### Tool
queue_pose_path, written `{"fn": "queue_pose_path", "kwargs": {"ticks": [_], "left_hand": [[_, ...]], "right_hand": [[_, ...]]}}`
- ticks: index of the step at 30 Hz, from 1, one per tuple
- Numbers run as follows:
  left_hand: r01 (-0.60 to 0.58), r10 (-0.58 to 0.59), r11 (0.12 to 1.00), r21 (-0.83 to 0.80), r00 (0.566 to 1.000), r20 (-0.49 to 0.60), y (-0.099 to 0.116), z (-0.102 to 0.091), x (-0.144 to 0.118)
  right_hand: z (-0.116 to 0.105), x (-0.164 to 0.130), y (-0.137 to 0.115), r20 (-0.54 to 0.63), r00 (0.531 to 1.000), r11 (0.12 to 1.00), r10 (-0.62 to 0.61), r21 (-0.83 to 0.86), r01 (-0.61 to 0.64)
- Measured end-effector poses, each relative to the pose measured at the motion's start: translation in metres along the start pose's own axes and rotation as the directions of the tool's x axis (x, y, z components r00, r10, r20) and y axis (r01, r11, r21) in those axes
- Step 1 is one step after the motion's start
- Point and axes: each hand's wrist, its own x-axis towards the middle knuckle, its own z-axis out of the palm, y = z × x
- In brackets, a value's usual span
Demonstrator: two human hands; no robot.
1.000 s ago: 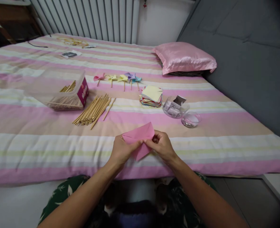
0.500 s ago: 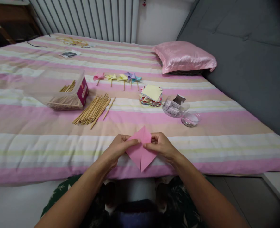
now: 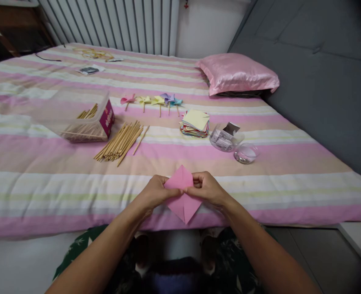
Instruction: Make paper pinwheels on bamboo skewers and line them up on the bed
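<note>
A pink square of paper [image 3: 184, 208], turned corner-up with a line or slit running in from its near corner, is held over the front edge of the bed. My left hand [image 3: 157, 192] pinches its left side, thumb on top. On the right side my right hand [image 3: 207, 188] grips it the same way. Both thumb tips meet near the paper's middle; the fingers behind it are partly hidden. Beyond the hands lie a bundle of thin wooden sticks [image 3: 119, 143], a stack of coloured paper squares [image 3: 195, 122] and several small paper pinwheels [image 3: 158, 101].
A clear plastic box [image 3: 88, 128] of sticks stands at left. Two small clear round containers, one with a little box [image 3: 223, 136] in it and one with small metal pieces [image 3: 246, 154], sit at right. A pink pillow [image 3: 238, 73] lies by the grey headboard [image 3: 315, 81].
The pink paper has turned slightly, its far corner shifting left and its near corner right. My left thumb has slid inward and down, closer to the right thumb.
</note>
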Motion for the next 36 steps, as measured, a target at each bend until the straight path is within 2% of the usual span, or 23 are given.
{"fn": "queue_pose_path", "kwargs": {"ticks": [4,8,11,14,17,19,23,25,31,36], "left_hand": [[0.006,-0.008,1.000,-0.021,0.997,-0.083,0.001,0.000,0.001],[-0.027,0.011,0.993,-0.117,0.991,-0.130,0.003,-0.002,0.001],[-0.051,0.012,0.974,-0.222,0.984,-0.176,0.010,-0.006,-0.001],[-0.059,-0.016,0.952,-0.300,0.971,-0.240,0.017,-0.011,-0.003],[-0.066,-0.021,0.931,-0.360,0.972,-0.234,0.018,-0.019,-0.002],[-0.066,-0.016,0.919,-0.389,0.979,-0.203,0.016,-0.024,0.000],[-0.056,-0.010,0.905,-0.423,0.988,-0.153,0.011,-0.029,0.003],[-0.051,-0.009,0.902,-0.429,0.991,-0.136,0.012,-0.030,0.003],[-0.017,-0.028,0.902,-0.431,0.995,-0.099,0.014,-0.025,0.000],[-0.004,-0.039,0.919,-0.395,0.994,-0.100,0.012,-0.022,0.000]], "right_hand": [[-0.001,0.001,-0.002,-0.026,0.998,0.998,-0.060,-0.013,0.060],[-0.002,0.001,-0.007,-0.131,0.981,0.989,-0.146,-0.045,0.141],[-0.004,-0.001,-0.009,-0.234,0.940,0.969,-0.248,-0.054,0.242],[-0.005,-0.002,-0.010,-0.373,0.877,0.950,-0.304,-0.049,0.308],[-0.004,-0.005,-0.010,-0.451,0.822,0.936,-0.347,-0.106,0.336],[-0.002,-0.007,-0.011,-0.409,0.829,0.925,-0.380,-0.144,0.352],[0.002,-0.010,-0.012,-0.187,0.905,0.919,-0.382,-0.183,0.350],[0.004,-0.010,-0.011,-0.111,0.913,0.905,-0.393,-0.224,0.362],[0.003,-0.008,-0.008,-0.058,0.890,0.836,-0.453,-0.374,0.402],[0.000,-0.008,-0.008,-0.033,0.891,0.829,-0.454,-0.381,0.408]]}}
